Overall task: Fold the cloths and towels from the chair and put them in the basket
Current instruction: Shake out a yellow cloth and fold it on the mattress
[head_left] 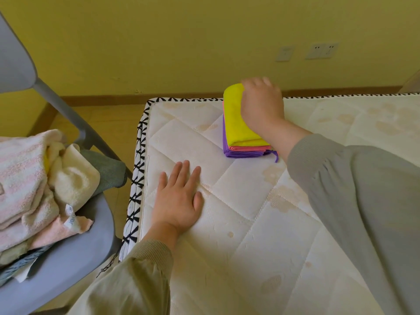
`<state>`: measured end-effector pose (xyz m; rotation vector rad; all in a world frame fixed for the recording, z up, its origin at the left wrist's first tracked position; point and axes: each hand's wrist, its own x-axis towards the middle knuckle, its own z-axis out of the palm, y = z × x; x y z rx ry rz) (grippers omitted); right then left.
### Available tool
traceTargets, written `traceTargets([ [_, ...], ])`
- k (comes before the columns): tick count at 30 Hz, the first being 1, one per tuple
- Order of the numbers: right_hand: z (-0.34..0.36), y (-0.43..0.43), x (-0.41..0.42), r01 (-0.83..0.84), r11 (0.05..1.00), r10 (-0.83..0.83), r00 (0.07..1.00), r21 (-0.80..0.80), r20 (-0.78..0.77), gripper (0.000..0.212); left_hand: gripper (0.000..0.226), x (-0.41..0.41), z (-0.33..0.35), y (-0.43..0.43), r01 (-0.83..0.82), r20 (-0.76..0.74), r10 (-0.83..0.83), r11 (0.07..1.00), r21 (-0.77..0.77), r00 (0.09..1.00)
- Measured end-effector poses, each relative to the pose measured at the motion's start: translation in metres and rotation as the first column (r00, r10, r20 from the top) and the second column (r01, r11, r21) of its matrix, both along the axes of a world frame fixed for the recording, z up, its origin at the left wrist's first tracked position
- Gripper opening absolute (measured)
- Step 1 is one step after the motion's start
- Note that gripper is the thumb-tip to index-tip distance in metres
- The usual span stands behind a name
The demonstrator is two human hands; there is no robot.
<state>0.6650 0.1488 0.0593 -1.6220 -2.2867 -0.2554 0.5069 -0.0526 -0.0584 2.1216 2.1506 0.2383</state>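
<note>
The cloth stack (241, 130) lies on the bed (261, 235), its long side pointing to the wall. The left hand (179, 201) lies flat. The right hand (261, 108) is on the stack, its grip too blurry to tell.

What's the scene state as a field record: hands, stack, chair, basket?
left hand: flat on mattress, fingers straight, holds nothing
right hand: on far end of yellow cloth; fingers blurred, grip unclear
stack order: yellow cloth on top, pink cloth in the middle, purple cloth at the bottom, all folded, on mattress
chair: unfolded towels piled on seat
basket: not in view
</note>
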Motion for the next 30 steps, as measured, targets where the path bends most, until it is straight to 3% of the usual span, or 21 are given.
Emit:
traceTargets([
  [3, -0.018, 0.005, -0.007, 0.038, 0.937, -0.009, 0.997, -0.346, 0.083, 0.055, 0.067, 0.000, 0.000, -0.001, 0.000, -0.001, 0.000, 1.000, 0.001, 1.000],
  [5, -0.030, 0.012, -0.004, 0.058, 0.879, -0.028, 0.997, -0.473, 0.070, 0.061, 0.067, 0.000, 0.001, -0.001, -0.002, 0.001, 0.002, 1.000, -0.002, 1.000],
  [11, -0.048, 0.028, -0.005, 0.016, 0.849, 0.013, 0.999, -0.528, 0.052, 0.058, 0.066, 0.000, 0.000, -0.001, 0.000, -0.002, 0.000, 1.000, 0.004, 1.000],
  [26, -0.071, 0.026, -0.002, -0.032, 0.911, 0.060, 0.997, -0.411, 0.056, 0.057, 0.067, -0.001, -0.001, 0.000, -0.004, -0.002, 0.004, 1.000, -0.025, 1.000],
  [30, -0.064, 0.026, -0.001, -0.008, 0.891, 0.034, 0.998, -0.454, 0.049, 0.058, 0.068, 0.000, -0.001, 0.001, -0.006, -0.011, 0.005, 0.999, -0.035, 1.000],
])
